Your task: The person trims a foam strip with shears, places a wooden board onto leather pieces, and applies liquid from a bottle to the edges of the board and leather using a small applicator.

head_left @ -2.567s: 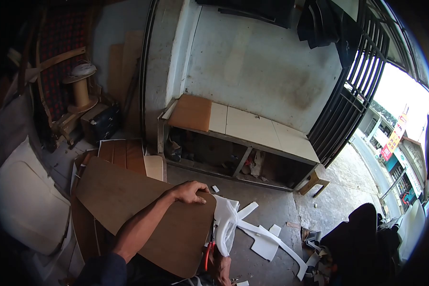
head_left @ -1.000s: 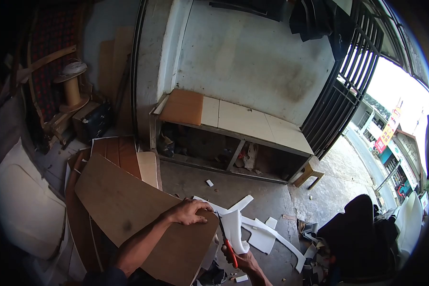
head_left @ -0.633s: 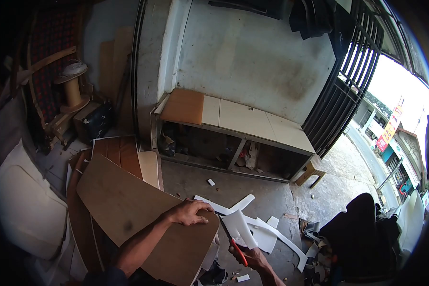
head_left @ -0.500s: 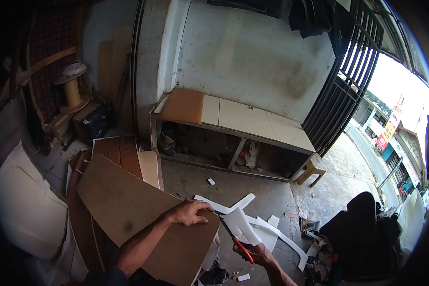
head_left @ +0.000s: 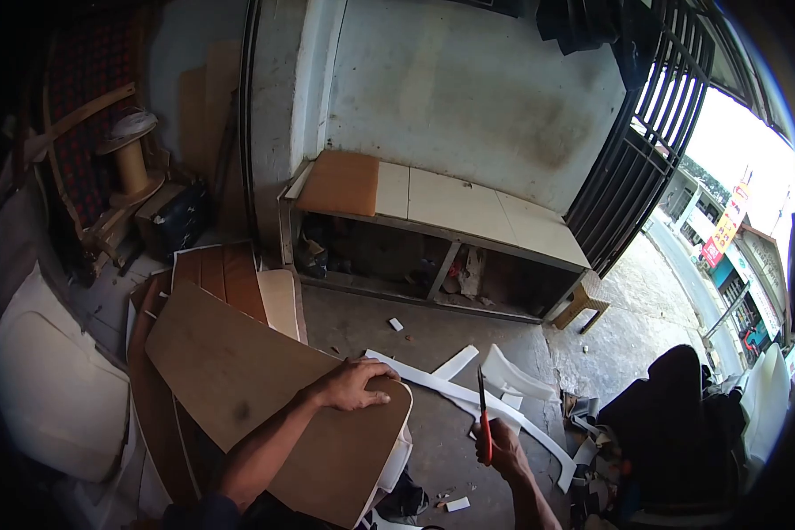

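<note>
A large brown board [head_left: 238,353] with a pale layer under its rounded end lies in front of me. My left hand [head_left: 358,385] holds it near its far edge, thumb on top and fingers bent at the rim. To the right, clear of the board, my right hand [head_left: 506,446] grips red-handled scissors [head_left: 484,424] with the blades pointing up. Beyond them a curved white foam offcut [head_left: 514,374] rests on the floor. A long white strip [head_left: 468,394] lies between the board and the right hand, partly behind the scissors.
Brown upholstered panels [head_left: 216,283] lie under the board at left, beside a white padded piece [head_left: 57,375]. A low tiled bench [head_left: 450,208] with a brown pad [head_left: 337,184] stands along the wall. Scraps [head_left: 587,424] and a black seat-shaped piece [head_left: 676,433] are at right.
The scissors have left the board's edge and turned upright as my right hand moved right. The curved white offcut has come away from the edge to the floor. My left hand stays put.
</note>
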`<action>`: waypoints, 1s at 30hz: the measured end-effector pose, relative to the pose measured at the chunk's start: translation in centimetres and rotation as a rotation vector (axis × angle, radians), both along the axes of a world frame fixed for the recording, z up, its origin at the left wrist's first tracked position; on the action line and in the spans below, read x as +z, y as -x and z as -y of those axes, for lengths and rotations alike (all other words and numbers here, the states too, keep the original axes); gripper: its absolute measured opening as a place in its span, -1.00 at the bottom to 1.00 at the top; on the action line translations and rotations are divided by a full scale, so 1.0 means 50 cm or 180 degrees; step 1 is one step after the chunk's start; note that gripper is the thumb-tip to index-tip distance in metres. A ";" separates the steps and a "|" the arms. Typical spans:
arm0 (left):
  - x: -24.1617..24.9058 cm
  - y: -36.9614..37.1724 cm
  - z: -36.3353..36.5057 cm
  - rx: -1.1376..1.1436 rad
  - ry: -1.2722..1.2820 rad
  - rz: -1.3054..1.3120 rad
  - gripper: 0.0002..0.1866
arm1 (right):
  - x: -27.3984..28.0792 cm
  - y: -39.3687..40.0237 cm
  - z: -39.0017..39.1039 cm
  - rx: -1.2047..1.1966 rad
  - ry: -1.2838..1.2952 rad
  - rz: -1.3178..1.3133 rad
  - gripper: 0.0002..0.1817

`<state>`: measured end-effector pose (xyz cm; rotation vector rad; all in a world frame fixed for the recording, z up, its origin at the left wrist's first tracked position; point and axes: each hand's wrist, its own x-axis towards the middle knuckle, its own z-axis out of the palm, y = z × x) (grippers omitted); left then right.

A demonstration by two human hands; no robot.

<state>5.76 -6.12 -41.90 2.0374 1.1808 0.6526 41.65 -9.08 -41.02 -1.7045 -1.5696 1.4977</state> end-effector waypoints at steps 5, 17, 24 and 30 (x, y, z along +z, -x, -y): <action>0.025 -0.060 0.080 0.0808 -0.0932 0.0053 -0.63 | -0.123 0.001 0.133 -0.0585 0.0237 -0.0595 -0.56; -0.052 -0.120 0.187 0.0454 -0.1580 -0.0469 -0.79 | -0.158 0.158 0.302 -0.1385 0.0770 -0.2269 -0.72; -0.098 -0.099 0.143 0.0577 -0.1611 -0.0088 -0.78 | -0.084 0.167 0.299 -0.0644 0.0989 -0.1931 -0.61; -0.141 -0.092 0.139 0.0739 -0.1800 -0.0027 -0.81 | -0.212 0.162 0.330 0.0011 -0.0218 -0.1221 -0.73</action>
